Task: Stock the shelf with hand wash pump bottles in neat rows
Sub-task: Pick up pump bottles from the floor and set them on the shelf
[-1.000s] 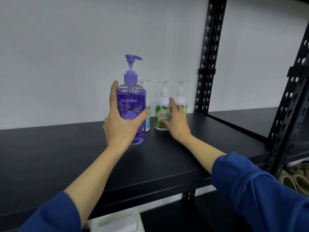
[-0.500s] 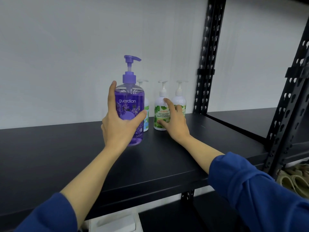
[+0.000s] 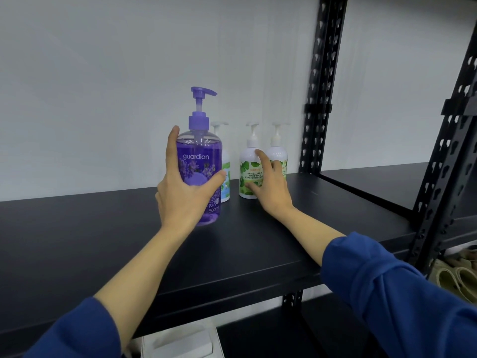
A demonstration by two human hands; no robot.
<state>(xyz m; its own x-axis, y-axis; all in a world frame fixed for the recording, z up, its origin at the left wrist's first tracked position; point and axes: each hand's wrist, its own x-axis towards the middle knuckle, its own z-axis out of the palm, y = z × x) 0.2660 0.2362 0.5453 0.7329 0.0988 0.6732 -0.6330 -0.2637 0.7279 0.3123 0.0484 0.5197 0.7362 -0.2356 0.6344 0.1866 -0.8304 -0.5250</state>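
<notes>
My left hand (image 3: 184, 195) grips a clear purple pump bottle (image 3: 200, 161) that stands upright on the black shelf (image 3: 258, 244). Just behind it, partly hidden, is a white bottle with a blue-green label (image 3: 225, 177). To its right stand two white bottles with green leaf labels, one nearer (image 3: 248, 171) and one behind it (image 3: 279, 152). My right hand (image 3: 271, 188) rests against the nearer leaf bottle, with its index finger straight up the bottle's side and its thumb on the label.
A perforated black upright (image 3: 320, 99) rises right of the bottles, another (image 3: 449, 161) at the frame's right. A second shelf board (image 3: 387, 182) continues past it. A white box (image 3: 180, 342) sits below the shelf, beige items (image 3: 454, 277) at the lower right.
</notes>
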